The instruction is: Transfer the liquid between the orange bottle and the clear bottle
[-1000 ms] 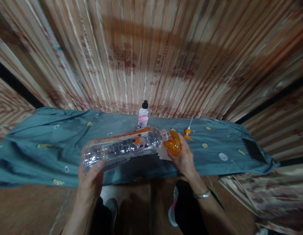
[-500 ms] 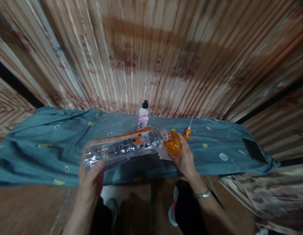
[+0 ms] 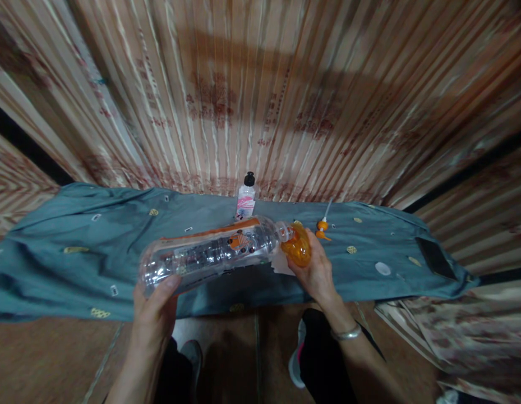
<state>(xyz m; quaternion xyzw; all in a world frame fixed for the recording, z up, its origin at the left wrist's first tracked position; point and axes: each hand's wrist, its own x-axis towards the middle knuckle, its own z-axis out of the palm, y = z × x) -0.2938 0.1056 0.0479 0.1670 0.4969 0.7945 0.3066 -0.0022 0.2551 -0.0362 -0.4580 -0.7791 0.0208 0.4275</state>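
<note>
My left hand (image 3: 156, 303) grips the base end of a large clear plastic bottle (image 3: 210, 252) with an orange-edged label. The bottle lies nearly level in the air, its neck end a little higher and pointing right. My right hand (image 3: 317, 269) is wrapped round a small translucent orange bottle (image 3: 297, 247). The clear bottle's mouth meets the orange one; whether it goes inside I cannot tell. Behind my right hand, an orange pump top (image 3: 322, 226) with a white tube lies on the cloth.
A teal patterned cloth (image 3: 117, 224) covers the long table. A small bottle with a black cap (image 3: 245, 199) stands at the back. Towards the right lie a white round spot or disc (image 3: 382, 269) and a dark flat phone-like object (image 3: 434, 258). Pleated curtains (image 3: 260, 101) hang behind.
Both hands keep the two bottles mouth to mouth in almost the same pose. Only a very slight shift of the whole view shows.
</note>
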